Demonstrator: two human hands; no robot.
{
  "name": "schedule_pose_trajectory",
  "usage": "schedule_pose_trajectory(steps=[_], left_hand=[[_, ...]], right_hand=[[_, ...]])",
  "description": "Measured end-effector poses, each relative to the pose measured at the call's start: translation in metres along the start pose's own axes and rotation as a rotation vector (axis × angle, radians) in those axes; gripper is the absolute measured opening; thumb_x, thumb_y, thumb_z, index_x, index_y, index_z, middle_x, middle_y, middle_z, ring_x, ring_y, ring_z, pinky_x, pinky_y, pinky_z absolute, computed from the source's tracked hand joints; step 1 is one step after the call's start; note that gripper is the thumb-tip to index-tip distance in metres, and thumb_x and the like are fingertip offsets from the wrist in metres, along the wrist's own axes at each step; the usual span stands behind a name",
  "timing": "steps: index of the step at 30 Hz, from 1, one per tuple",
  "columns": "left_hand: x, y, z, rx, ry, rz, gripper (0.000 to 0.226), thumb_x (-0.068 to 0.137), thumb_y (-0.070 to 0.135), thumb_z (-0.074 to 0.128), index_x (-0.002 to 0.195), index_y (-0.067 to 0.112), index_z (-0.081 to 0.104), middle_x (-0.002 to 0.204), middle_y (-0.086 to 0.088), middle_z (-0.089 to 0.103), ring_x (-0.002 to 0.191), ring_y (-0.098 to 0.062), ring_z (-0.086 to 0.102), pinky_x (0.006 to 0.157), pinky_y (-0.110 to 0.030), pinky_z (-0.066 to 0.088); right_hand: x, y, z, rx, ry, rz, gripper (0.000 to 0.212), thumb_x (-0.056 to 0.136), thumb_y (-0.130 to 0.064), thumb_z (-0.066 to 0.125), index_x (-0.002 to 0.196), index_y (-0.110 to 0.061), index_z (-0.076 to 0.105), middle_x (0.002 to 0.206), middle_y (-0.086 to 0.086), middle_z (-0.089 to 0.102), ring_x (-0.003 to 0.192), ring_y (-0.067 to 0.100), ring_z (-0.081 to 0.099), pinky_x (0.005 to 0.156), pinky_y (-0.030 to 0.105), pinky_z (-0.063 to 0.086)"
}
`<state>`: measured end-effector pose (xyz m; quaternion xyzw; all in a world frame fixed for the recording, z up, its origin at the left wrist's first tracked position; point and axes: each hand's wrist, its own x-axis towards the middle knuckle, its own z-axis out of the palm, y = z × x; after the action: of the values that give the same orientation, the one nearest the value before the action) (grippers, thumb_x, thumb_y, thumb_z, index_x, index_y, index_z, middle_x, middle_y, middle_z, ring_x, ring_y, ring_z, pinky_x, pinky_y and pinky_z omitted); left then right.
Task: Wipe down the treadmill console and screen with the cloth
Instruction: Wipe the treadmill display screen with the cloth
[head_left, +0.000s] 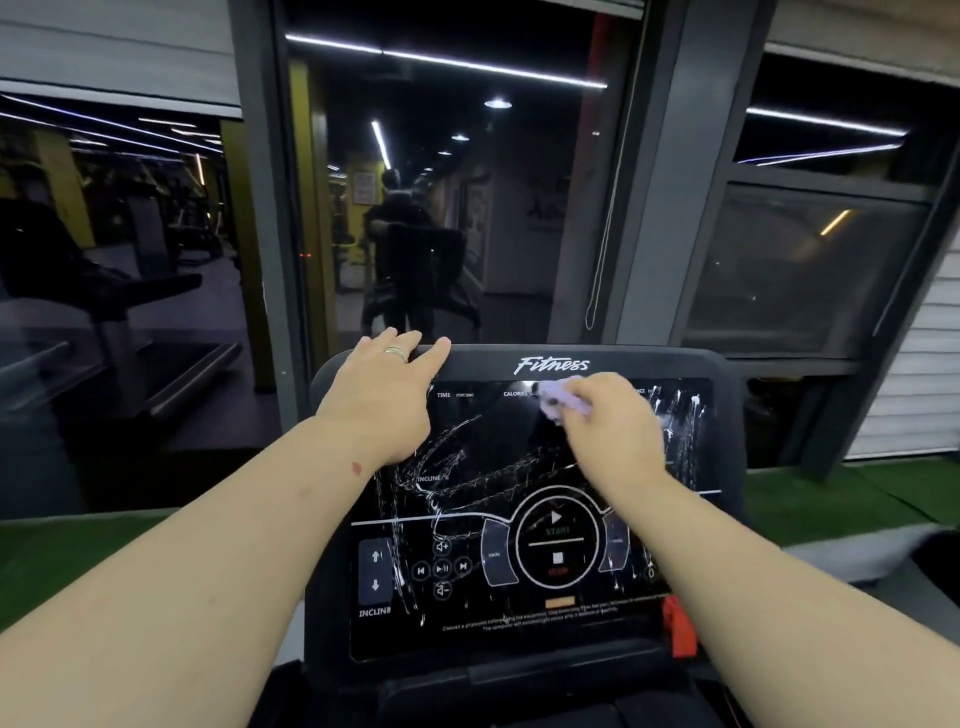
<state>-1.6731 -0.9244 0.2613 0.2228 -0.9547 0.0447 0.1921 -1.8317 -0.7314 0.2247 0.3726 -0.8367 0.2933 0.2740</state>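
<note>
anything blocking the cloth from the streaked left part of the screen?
Partly. The left hand rests on the console's top-left corner, its heel over the upper-left of the screen. The cloth, in the right hand, has an open path to the lower-left streaks.

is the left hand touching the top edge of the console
Touching. In the head view the left hand lies flat on the console, its fingers draped over the top edge with no gap showing.
</note>
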Motion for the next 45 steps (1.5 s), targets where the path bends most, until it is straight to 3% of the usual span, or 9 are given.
schedule_pose_trajectory(steps=[7, 12, 17, 21, 26, 30, 35, 40, 45], left_hand=[[0.000, 0.021, -0.006, 0.150, -0.037, -0.041, 0.079, 0.097, 0.021, 0.042, 0.160, 0.041, -0.002, 0.170, -0.002, 0.008, 0.153, -0.038, 0.009, 0.126, -0.050, 0.007], [0.008, 0.044, -0.010, 0.186, -0.091, -0.072, 0.081, 0.095, 0.021, 0.042, 0.159, 0.043, -0.002, 0.170, 0.002, 0.009, 0.151, -0.044, 0.014, 0.125, -0.052, 0.013], [0.026, 0.074, -0.008, 0.168, -0.082, -0.019, 0.080, 0.094, 0.019, 0.043, 0.161, 0.035, 0.002, 0.169, -0.002, 0.014, 0.154, -0.032, 0.013, 0.125, -0.047, 0.014], [0.041, 0.107, 0.001, 0.148, -0.100, 0.010, 0.080, 0.093, 0.019, 0.044, 0.162, 0.034, 0.005, 0.170, -0.003, 0.013, 0.155, -0.031, 0.012, 0.126, -0.048, 0.011], [0.061, 0.137, 0.011, 0.133, -0.078, 0.004, 0.080, 0.091, 0.018, 0.043, 0.162, 0.033, 0.008, 0.169, 0.001, 0.017, 0.154, -0.030, 0.014, 0.125, -0.049, 0.012], [0.062, 0.149, 0.012, 0.134, -0.065, -0.035, 0.082, 0.091, 0.016, 0.044, 0.162, 0.035, 0.006, 0.169, 0.001, 0.016, 0.155, -0.031, 0.013, 0.126, -0.050, 0.010], [0.068, 0.169, 0.017, 0.135, -0.062, -0.053, 0.082, 0.092, 0.018, 0.045, 0.161, 0.036, 0.004, 0.169, 0.002, 0.016, 0.155, -0.029, 0.010, 0.126, -0.051, 0.009], [0.068, 0.169, 0.019, 0.120, -0.027, -0.069, 0.083, 0.091, 0.017, 0.048, 0.161, 0.037, 0.007, 0.167, 0.003, 0.020, 0.155, -0.030, 0.013, 0.126, -0.052, 0.009], [0.067, 0.170, 0.025, 0.109, 0.001, -0.077, 0.085, 0.089, 0.015, 0.050, 0.161, 0.038, 0.010, 0.165, 0.004, 0.024, 0.154, -0.030, 0.014, 0.126, -0.052, 0.008]], right_hand=[[-0.032, 0.005, 0.014, -0.080, -0.129, -0.395, 0.020, 0.074, -0.007, 0.063, 0.076, -0.027, 0.068, 0.083, -0.004, 0.064, 0.071, 0.024, 0.059, 0.063, 0.035, 0.053], [-0.004, 0.038, 0.000, -0.033, 0.027, 0.126, 0.020, 0.073, -0.007, 0.054, 0.072, -0.025, 0.061, 0.083, -0.005, 0.059, 0.077, 0.027, 0.058, 0.062, 0.036, 0.046], [-0.013, 0.057, -0.008, -0.137, -0.126, -0.428, 0.022, 0.067, -0.003, 0.062, 0.073, -0.025, 0.062, 0.083, -0.007, 0.063, 0.069, 0.025, 0.057, 0.061, 0.035, 0.048], [0.013, 0.096, -0.021, -0.075, 0.015, 0.047, 0.019, 0.072, -0.003, 0.055, 0.072, -0.021, 0.063, 0.079, -0.001, 0.057, 0.071, 0.029, 0.054, 0.061, 0.036, 0.043], [-0.002, 0.091, -0.010, -0.086, -0.125, -0.483, 0.019, 0.069, -0.010, 0.058, 0.074, -0.027, 0.063, 0.082, -0.004, 0.061, 0.068, 0.027, 0.055, 0.062, 0.036, 0.046], [0.034, 0.134, -0.027, -0.062, 0.017, -0.068, 0.015, 0.074, -0.011, 0.053, 0.077, -0.023, 0.062, 0.079, -0.003, 0.057, 0.073, 0.030, 0.054, 0.067, 0.040, 0.049], [-0.001, 0.116, -0.007, -0.030, -0.079, -0.478, 0.020, 0.071, -0.007, 0.055, 0.072, -0.025, 0.063, 0.081, -0.001, 0.061, 0.069, 0.030, 0.055, 0.061, 0.038, 0.045], [0.027, 0.153, -0.027, 0.071, 0.153, -0.073, 0.023, 0.070, 0.000, 0.064, 0.074, -0.022, 0.071, 0.077, 0.002, 0.063, 0.068, 0.031, 0.055, 0.061, 0.039, 0.051], [0.010, 0.139, -0.022, -0.042, -0.094, -0.466, 0.021, 0.069, -0.007, 0.060, 0.075, -0.027, 0.066, 0.081, -0.002, 0.061, 0.069, 0.030, 0.058, 0.062, 0.039, 0.050]])
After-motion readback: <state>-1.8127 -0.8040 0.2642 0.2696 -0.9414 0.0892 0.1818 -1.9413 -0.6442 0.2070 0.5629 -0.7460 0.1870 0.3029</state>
